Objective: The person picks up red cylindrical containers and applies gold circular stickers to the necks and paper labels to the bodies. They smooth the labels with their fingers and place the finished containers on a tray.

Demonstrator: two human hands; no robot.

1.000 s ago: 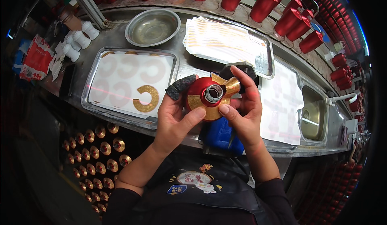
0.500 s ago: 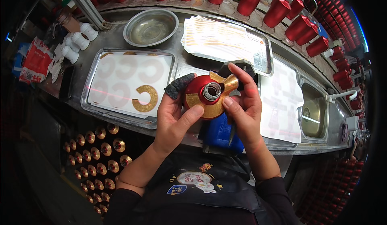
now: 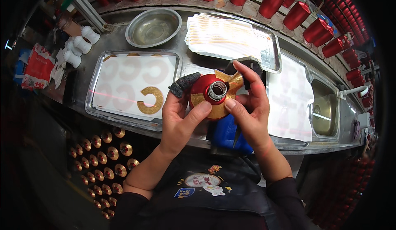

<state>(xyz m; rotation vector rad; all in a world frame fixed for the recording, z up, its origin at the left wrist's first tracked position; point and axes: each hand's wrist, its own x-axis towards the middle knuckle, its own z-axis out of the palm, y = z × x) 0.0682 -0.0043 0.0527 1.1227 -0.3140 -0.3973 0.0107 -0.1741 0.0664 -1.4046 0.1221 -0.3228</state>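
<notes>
Between my hands is a red metallic bottle [image 3: 200,84], its open threaded neck [image 3: 217,90] facing up toward me. A gold C-shaped decal [image 3: 218,111] lies around the shoulder below the neck, and one end of it stands raised and curled at the right. My left hand [image 3: 181,116] is closed around the bottle's left side, thumb on the gold; dark coverings wrap some of its fingers. On the right, my right hand [image 3: 251,110] has its thumb pressed on the decal beside the neck, its fingers behind the raised end. The bottle's body is hidden underneath.
A tray [image 3: 88,100] at left holds white sheets with one gold C-shaped decal [image 3: 152,101]. Behind are a metal bowl [image 3: 134,34] and a tray of striped sheets [image 3: 277,61]. A blue object [image 3: 225,135] sits below the bottle. Red bottles [image 3: 272,2] line a conveyor; a sink [image 3: 326,114] is right.
The red bottles on the conveyor have shifted right. My hands keep nearly the same grip, with the bottle turned only slightly, and the whole view has shifted a little.
</notes>
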